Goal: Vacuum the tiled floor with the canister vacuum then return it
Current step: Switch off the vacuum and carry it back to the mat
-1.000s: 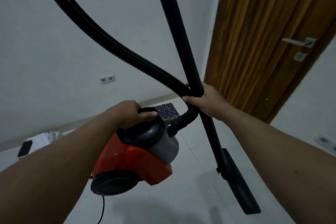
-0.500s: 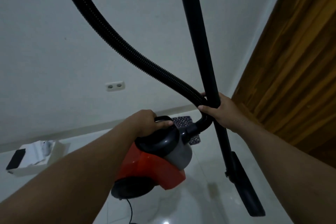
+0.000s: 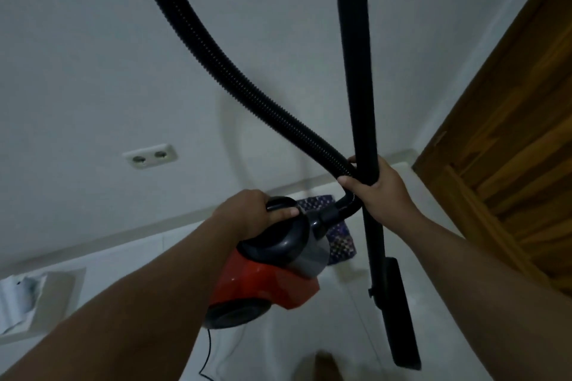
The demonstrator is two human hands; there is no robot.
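Two hands carried the red canister vacuum (image 3: pixel 263 275) off the tiled floor (image 3: pixel 346 334), so it was best kept level and set down softly. The left hand (image 3: pixel 247 213) curled round its top handle, with the body hanging at five o'clock from it. The right hand (image 3: pixel 380 185) gripped hose (image 3: pixel 247 96) and wand (image 3: pixel 359 71) together, at two o'clock from the vacuum.

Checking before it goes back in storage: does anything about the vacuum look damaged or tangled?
No damage shows. The hose crosses the wand, and the right hand grips both together. The left hand holds the canister by its handle; its cord dangles loose underneath.
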